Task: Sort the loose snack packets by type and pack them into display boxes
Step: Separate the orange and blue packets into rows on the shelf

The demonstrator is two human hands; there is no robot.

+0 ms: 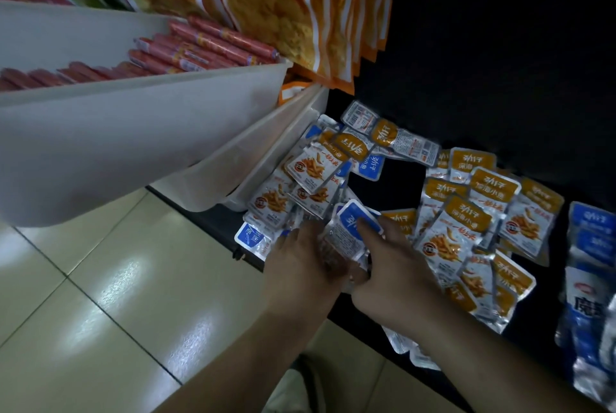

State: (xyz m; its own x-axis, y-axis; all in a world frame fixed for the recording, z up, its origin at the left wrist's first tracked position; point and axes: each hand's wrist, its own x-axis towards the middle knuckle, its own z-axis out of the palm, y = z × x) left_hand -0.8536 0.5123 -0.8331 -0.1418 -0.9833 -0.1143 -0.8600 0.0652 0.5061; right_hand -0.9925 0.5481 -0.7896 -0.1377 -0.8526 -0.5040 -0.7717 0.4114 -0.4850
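Item 1. One stack of packets [343,246], held between two hands just above the front edge of the dark shelf [403,179]. The left hand [300,266] is curled round the stack's left side. The right hand [396,269] is closed on its right side, with the thumb laid across the top packet. The number of packets in the stack cannot be told.

Item 2. One blue-labelled packet [350,224], uppermost in the stack: silver foil, rounded corners, a blue band with white characters, fine print below.

Item 3. Orange-labelled packets [466,212], just right of the hands, overlapped in a loose heap. More than ten are seen; an exact count is prevented by the overlap. Each has silver foil, an orange band and a picture of small orange strips.

Item 4. One mixed heap [316,172] of blue and orange packets, behind the left hand.

Item 5. Blue packs [590,246], at the far right edge, partly cut off.

Item 6. White bins [133,139], three rims seen, tilted, to the left. Red sausages [206,45] are held in the uppermost.

Item 7. Large orange bags [283,5], hung in a row above.

Item 8. Tiled floor [100,279], below.
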